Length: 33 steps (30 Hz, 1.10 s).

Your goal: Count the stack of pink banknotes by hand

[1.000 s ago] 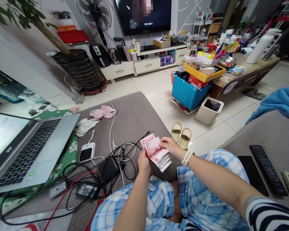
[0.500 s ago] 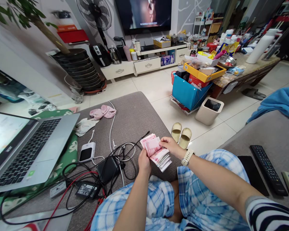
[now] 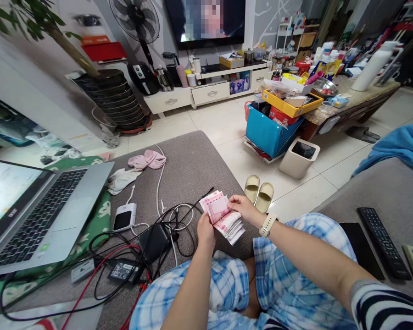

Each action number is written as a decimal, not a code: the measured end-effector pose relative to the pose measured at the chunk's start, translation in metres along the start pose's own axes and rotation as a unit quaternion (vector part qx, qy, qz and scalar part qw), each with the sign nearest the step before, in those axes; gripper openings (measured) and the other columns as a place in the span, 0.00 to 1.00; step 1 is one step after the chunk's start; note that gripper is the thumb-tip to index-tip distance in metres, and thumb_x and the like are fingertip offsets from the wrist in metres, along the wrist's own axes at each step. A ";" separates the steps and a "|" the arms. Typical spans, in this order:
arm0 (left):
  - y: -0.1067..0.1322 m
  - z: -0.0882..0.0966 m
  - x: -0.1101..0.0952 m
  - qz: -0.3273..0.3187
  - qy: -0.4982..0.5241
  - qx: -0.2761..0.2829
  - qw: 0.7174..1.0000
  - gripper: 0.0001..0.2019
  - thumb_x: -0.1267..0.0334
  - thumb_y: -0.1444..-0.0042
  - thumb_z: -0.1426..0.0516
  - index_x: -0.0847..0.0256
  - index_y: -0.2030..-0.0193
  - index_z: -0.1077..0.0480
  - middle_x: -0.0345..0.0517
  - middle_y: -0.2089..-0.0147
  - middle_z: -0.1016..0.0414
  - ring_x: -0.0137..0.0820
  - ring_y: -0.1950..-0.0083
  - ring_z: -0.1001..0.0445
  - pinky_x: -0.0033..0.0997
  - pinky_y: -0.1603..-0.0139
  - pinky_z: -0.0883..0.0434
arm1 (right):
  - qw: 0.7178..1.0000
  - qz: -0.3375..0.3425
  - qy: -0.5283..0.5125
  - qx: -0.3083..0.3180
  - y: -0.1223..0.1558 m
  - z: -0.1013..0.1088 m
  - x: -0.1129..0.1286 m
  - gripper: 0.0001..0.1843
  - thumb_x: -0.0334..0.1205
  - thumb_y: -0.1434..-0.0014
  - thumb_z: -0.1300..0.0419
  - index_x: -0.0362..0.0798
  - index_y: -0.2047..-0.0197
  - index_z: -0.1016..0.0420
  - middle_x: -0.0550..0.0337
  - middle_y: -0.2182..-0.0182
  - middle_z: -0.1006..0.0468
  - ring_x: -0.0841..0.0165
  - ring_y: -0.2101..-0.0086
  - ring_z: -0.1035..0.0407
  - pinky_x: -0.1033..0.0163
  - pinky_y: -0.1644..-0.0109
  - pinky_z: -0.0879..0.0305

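A thick stack of pink banknotes [image 3: 229,225] is bent open above the sofa seat, just in front of my knees. My left hand [image 3: 205,230] is closed around the stack's left side, its fingers partly hidden beneath the notes. With fingertips pinched, my right hand [image 3: 241,206] grips the right edge of a single upper banknote [image 3: 218,208]. That note lies against the raised far part of the stack, while the near part fans out toward me. A pale watch [image 3: 267,224] is on my right wrist.
Tangled black cables [image 3: 158,238] and a power bank [image 3: 125,217] lie left, beside an open laptop [image 3: 51,211]. Slippers [image 3: 259,193] and a bin [image 3: 299,158] stand on the floor ahead. A remote control [image 3: 383,243] and a dark phone [image 3: 360,250] are at right.
Both hands have stayed almost in place on the banknotes. The notes at the far end of the stack have shifted slightly. The television picture differs.
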<state>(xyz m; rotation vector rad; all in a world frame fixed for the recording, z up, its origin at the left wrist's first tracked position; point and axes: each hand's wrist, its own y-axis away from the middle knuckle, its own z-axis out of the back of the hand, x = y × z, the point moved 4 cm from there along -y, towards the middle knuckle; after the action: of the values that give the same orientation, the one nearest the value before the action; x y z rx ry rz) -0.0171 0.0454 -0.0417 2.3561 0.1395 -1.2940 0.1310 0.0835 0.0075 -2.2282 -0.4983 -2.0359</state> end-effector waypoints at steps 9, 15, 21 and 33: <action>0.012 -0.010 -0.010 0.028 0.047 0.002 0.998 0.17 0.59 0.58 0.34 0.66 0.62 0.24 0.51 0.62 0.19 0.37 0.64 0.21 0.39 0.56 0.27 | 1.000 -0.003 -0.014 0.000 0.003 0.000 0.006 0.13 0.48 0.45 0.41 0.48 0.73 0.34 0.65 0.80 0.30 0.72 0.78 0.41 0.65 0.72 0.46; 0.015 -0.013 -0.011 0.046 0.051 0.019 0.997 0.19 0.61 0.59 0.33 0.66 0.59 0.25 0.51 0.62 0.19 0.37 0.64 0.21 0.38 0.58 0.27 | 0.999 -0.037 -0.007 -0.027 -0.001 0.004 -0.006 0.18 0.47 0.53 0.33 0.50 0.63 0.36 0.69 0.80 0.30 0.72 0.79 0.40 0.66 0.74 0.47; 0.015 -0.013 -0.012 0.038 0.038 0.021 0.998 0.19 0.61 0.60 0.32 0.66 0.60 0.25 0.51 0.62 0.19 0.36 0.65 0.21 0.38 0.58 0.27 | 0.999 0.008 0.032 -0.034 -0.003 0.005 -0.005 0.14 0.47 0.53 0.34 0.47 0.71 0.32 0.66 0.76 0.32 0.71 0.74 0.39 0.65 0.69 0.44; 0.007 -0.003 -0.007 0.015 0.037 -0.048 0.998 0.14 0.59 0.58 0.35 0.66 0.65 0.23 0.48 0.65 0.19 0.32 0.66 0.22 0.33 0.58 0.28 | 1.000 0.002 0.013 -0.008 0.001 0.000 0.002 0.14 0.48 0.50 0.37 0.47 0.75 0.34 0.68 0.79 0.36 0.73 0.76 0.45 0.66 0.71 0.49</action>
<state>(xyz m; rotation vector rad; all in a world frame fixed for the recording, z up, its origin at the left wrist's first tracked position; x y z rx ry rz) -0.0170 0.0412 -0.0322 2.3164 0.1856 -1.1606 0.1317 0.0833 0.0099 -2.2056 -0.4762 -2.0719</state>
